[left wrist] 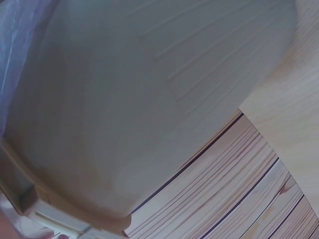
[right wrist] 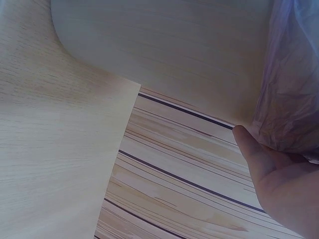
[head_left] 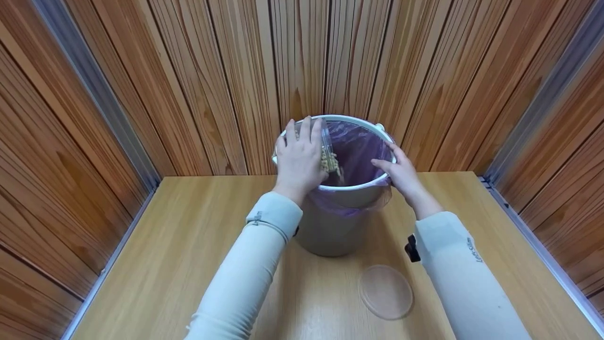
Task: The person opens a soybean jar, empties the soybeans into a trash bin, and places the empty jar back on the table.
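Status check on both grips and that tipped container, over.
Left grip holding clear container, tipped, tan pieces spilling into bin. Right grip on bin's white rim. Round lid on table, out of the way.

Beyond the left hand [head_left: 300, 160] and the right hand [head_left: 405, 175] there stands a back wall [head_left: 212, 71] of brown wooden boards, with thin dark lines between them. On the outer side of the left hand is a left wall [head_left: 42, 156], and on the outer side of the right hand is a right wall [head_left: 566, 189], both with similar boards. Grey metal strips [head_left: 97, 89] follow the corners. Below the hands lies a table [head_left: 203, 259], light brown with fine grain, under soft light.
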### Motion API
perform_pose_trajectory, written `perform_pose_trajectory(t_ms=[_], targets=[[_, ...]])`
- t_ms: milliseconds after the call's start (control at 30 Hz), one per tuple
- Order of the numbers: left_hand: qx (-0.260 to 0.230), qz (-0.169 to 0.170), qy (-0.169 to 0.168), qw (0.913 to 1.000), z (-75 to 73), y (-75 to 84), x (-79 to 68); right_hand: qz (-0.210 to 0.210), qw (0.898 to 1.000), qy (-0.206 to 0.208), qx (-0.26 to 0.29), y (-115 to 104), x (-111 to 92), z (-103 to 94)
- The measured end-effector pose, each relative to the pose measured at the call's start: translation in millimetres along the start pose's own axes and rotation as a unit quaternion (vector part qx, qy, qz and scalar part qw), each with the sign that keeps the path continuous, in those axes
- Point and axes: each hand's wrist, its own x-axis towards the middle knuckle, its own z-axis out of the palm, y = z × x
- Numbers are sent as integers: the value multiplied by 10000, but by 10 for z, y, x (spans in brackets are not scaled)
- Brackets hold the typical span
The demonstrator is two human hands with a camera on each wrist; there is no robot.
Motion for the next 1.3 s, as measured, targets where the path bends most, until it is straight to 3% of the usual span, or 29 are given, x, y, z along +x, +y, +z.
perform_pose_trajectory(t_ms=[1300], targets=[[463,84,-37,9989,-12,32,3,-9,10000,68,-36,-1,-10,-5]])
